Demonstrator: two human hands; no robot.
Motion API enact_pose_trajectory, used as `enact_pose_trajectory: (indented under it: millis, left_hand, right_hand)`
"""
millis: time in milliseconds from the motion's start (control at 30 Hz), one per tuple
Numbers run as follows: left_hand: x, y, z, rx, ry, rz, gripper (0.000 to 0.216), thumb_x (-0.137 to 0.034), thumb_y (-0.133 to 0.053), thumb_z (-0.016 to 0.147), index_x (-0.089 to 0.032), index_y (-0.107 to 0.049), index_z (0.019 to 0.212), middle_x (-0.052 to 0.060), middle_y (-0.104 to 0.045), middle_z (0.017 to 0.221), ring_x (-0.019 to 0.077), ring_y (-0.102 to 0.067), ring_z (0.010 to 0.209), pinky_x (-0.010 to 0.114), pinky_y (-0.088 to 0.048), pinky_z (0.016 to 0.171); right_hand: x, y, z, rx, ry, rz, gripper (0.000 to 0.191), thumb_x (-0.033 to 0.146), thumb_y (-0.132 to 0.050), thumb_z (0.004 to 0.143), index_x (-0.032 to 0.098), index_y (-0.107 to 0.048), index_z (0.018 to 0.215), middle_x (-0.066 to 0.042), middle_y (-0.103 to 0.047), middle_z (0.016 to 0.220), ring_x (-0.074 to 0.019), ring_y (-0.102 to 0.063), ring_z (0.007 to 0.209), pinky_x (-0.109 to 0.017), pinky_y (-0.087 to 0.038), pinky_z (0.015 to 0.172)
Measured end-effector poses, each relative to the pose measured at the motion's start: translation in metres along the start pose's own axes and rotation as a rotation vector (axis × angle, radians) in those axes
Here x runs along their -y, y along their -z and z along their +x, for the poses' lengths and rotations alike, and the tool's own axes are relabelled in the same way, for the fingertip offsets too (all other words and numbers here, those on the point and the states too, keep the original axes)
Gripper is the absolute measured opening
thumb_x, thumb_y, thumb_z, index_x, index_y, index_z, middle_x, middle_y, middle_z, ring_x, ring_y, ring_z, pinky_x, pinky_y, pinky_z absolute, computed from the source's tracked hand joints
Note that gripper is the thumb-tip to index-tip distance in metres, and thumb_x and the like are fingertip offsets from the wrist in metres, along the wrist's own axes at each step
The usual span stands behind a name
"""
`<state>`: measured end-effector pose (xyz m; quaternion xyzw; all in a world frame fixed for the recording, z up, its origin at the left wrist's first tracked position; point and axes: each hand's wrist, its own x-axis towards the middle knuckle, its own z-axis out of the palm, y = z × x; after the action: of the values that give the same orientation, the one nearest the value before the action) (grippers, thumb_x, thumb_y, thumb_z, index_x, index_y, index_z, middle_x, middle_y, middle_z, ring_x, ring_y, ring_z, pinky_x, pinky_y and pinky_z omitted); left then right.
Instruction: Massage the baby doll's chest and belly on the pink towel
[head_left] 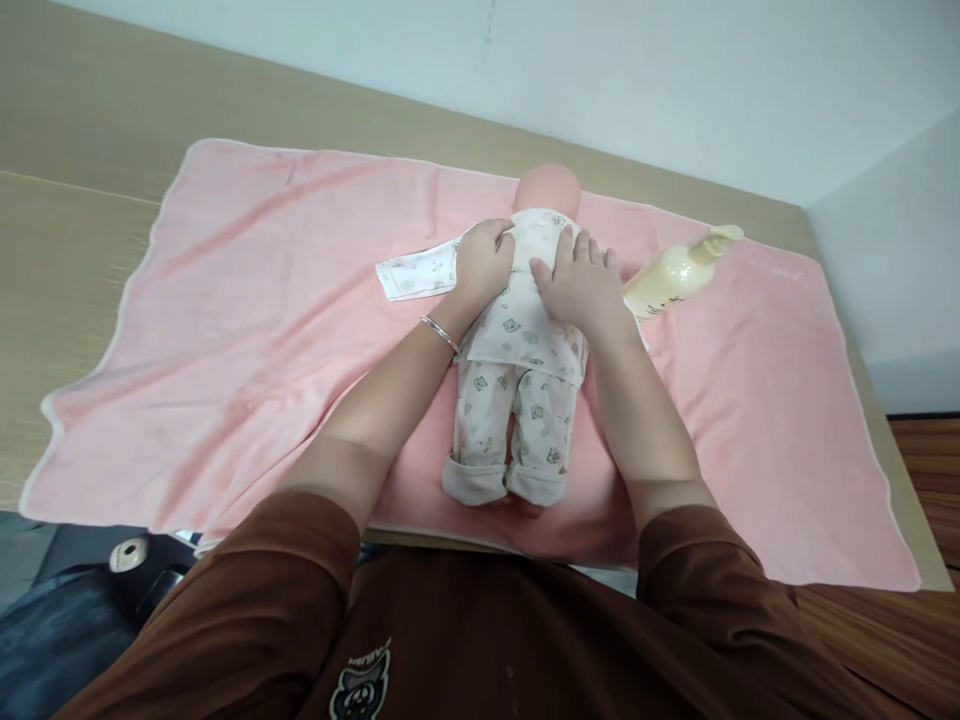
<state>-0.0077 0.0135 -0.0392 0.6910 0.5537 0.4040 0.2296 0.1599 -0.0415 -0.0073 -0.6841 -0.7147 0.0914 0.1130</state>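
A baby doll [551,190] lies in the middle of the pink blanket, its bald head at the far end and no face showing. It wears a white patterned shirt [517,325] and matching trousers [544,410] with rolled cuffs. At the shirt's left shoulder, my left hand [486,262] is closed with fingers curled on the fabric; the sleeve stretches out flat beyond it. Across the upper right of the shirt rests my right hand [581,285], flat with fingers spread. The doll's right sleeve is mostly hidden beneath my right hand and forearm.
A pale yellow pump bottle [675,278] lies tilted right of my right hand. The pink blanket [255,290] covers much of the wooden table [75,110]. A wall [637,90] rises behind. Below the table's left front, a dark bag-like item [67,620] is partly seen.
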Motion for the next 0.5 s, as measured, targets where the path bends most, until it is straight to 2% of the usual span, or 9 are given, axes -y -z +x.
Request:
enact_pose_trajectory:
  millis: [133, 233, 300, 400, 500]
  left_hand:
    - [0.003, -0.002, 0.001, 0.002, 0.002, -0.03, 0.043, -0.017, -0.046, 0.101, -0.024, -0.081, 0.123, 0.008, -0.082, 0.142, 0.0244, -0.073, 0.136, 0.038, -0.054, 0.125]
    - [0.003, -0.001, 0.001, 0.012, 0.012, -0.044, 0.041, -0.018, -0.046, 0.103, -0.024, -0.081, 0.122, 0.009, -0.082, 0.14, 0.0243, -0.073, 0.136, 0.037, -0.053, 0.126]
    - [0.001, 0.0, 0.001, 0.019, 0.012, -0.036, 0.041, -0.018, -0.045, 0.103, -0.023, -0.082, 0.122, 0.01, -0.083, 0.139, 0.0244, -0.074, 0.136, 0.037, -0.053, 0.126]
    - [0.0, 0.001, 0.0, 0.011, 0.004, -0.018, 0.042, -0.018, -0.046, 0.102, -0.022, -0.082, 0.123, 0.01, -0.082, 0.14, 0.0254, -0.074, 0.136, 0.038, -0.054, 0.125]
    - [0.0, 0.001, -0.001, -0.002, 0.003, -0.02, 0.042, -0.019, -0.046, 0.101, -0.024, -0.082, 0.122, 0.008, -0.083, 0.14, 0.0258, -0.074, 0.134, 0.04, -0.055, 0.124]
  right_hand:
    - [0.023, 0.001, -0.028, 0.002, 0.184, -0.05, 0.08, 0.048, -0.047, 0.108, 0.005, -0.034, 0.175, -0.025, -0.028, 0.186, -0.0486, -0.024, 0.176, -0.077, -0.014, 0.143]
    - [0.035, 0.006, -0.018, 0.073, 0.277, -0.08, 0.074, 0.034, -0.046, 0.107, 0.009, -0.036, 0.176, -0.018, -0.023, 0.19, -0.0423, -0.017, 0.179, -0.071, -0.014, 0.146]
    - [0.029, 0.009, 0.0, 0.096, 0.249, -0.077, 0.072, 0.032, -0.045, 0.107, 0.013, -0.037, 0.176, -0.015, -0.021, 0.191, -0.0393, -0.014, 0.18, -0.068, -0.014, 0.146]
    - [0.006, 0.003, 0.024, -0.011, 0.109, 0.01, 0.07, 0.046, -0.037, 0.114, 0.014, -0.035, 0.176, -0.019, -0.024, 0.189, -0.04, -0.018, 0.179, -0.073, -0.016, 0.143]
    - [-0.008, -0.006, 0.024, -0.071, 0.061, 0.052, 0.078, 0.059, -0.034, 0.114, 0.012, -0.033, 0.175, -0.024, -0.026, 0.188, -0.0447, -0.021, 0.177, -0.08, -0.019, 0.139]
